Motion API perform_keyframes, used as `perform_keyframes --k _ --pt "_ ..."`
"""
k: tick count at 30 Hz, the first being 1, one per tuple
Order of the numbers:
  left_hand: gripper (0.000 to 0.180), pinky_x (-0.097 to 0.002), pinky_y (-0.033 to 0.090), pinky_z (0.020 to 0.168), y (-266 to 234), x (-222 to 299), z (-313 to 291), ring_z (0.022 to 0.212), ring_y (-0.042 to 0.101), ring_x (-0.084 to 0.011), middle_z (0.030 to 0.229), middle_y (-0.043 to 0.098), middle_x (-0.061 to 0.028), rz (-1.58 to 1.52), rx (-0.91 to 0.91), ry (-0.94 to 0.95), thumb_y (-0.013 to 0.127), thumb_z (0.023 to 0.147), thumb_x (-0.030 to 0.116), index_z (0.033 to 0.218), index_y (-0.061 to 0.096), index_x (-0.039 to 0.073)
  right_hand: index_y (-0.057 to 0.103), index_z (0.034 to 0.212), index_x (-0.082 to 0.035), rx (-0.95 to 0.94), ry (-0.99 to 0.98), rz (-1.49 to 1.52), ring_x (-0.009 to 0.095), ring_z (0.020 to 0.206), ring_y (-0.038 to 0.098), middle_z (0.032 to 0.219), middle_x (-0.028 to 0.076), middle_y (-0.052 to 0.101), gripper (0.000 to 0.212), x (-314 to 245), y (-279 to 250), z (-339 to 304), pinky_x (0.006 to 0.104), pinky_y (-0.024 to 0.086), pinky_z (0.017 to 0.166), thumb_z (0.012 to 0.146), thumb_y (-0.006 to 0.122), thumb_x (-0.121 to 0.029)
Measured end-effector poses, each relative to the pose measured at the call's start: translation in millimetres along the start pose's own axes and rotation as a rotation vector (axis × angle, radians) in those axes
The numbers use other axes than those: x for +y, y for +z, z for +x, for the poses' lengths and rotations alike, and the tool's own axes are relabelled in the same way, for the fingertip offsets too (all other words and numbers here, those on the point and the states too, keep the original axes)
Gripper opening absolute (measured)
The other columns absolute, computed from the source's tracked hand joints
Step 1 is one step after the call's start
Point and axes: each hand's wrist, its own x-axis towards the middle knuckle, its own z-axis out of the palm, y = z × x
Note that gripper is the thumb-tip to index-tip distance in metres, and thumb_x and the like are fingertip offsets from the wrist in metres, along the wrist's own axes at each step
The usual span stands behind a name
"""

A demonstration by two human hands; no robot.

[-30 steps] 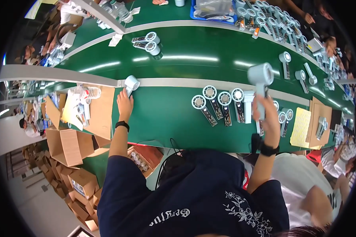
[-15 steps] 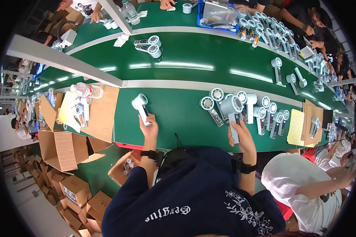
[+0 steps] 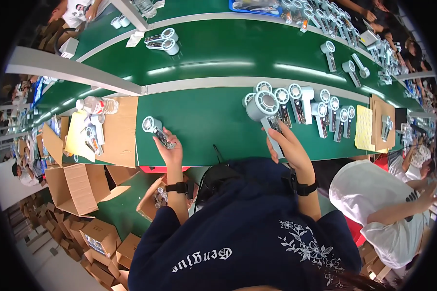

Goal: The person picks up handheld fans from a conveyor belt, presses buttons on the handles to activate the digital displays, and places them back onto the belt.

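In my left hand (image 3: 171, 150) is a pale blue handheld fan (image 3: 152, 125), its round grille up and the inner parts of its handle exposed. The fingers wrap round the lower handle. My right hand (image 3: 290, 148) grips a second handheld fan (image 3: 265, 105) by the handle, held over the green bench and closer to the camera. Its round head partly covers the fans behind it. Just beyond and to the right, several similar fans (image 3: 319, 110) lie in a group, many with opened handles showing dark inner parts.
At the left, cardboard (image 3: 121, 131) carries a plastic bottle (image 3: 102, 105), yellow paper (image 3: 81, 138) and more fans. Beyond a metal rail (image 3: 199, 86) runs a green belt with a few fans. Yellow sheets (image 3: 364, 127) lie at the right, near a co-worker in white (image 3: 369, 194). Open boxes (image 3: 75, 189) stand lower left.
The fan in my left hand has turned, so its grille and exposed handle now face up. My right hand has brought its fan left and up, its grille tipped upward. The view has shifted.
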Motion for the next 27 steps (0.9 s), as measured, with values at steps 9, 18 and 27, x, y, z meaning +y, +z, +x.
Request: perform_keyframes --k 9,18,27 --pt "0.036 -0.0212 0.029 0.046 39.4 -4.0 -5.7 0.057 0.043 -0.0077 0.075 0.049 0.0001 0.966 0.100 0.215 0.048 0.095 0.035 0.116 0.047 0.007 0.042 0.119 -0.001 -0.044 -0.096 0.089 0.009 0.049 0.046 0.069 0.004 0.048 0.032 -15.5 10.9 -14.3 0.0229 0.039 0.041 0.096 0.037 -0.024" --pt "0.036 -0.0220 0.031 0.048 133.6 -106.6 -55.4 0.054 0.039 -0.0086 0.077 0.046 -0.0016 0.921 -0.296 -0.108 0.033 0.098 0.032 0.117 0.045 0.003 0.033 0.128 -0.002 -0.119 -0.153 0.192 0.010 0.055 0.044 0.078 0.006 0.048 0.038 -14.0 2.5 -36.6 0.0226 0.037 0.042 0.095 0.034 -0.020" --pt "0.038 -0.0234 0.035 0.043 183.1 -148.8 -89.4 0.050 0.041 -0.0102 0.082 0.046 -0.0038 1.095 -0.510 -0.171 0.031 0.098 0.027 0.124 0.039 0.000 0.033 0.128 0.000 0.071 -0.403 0.173 0.009 0.058 0.043 0.079 0.007 0.046 0.037 -8.1 10.0 -48.1 0.0209 0.035 0.047 0.096 0.036 -0.019"
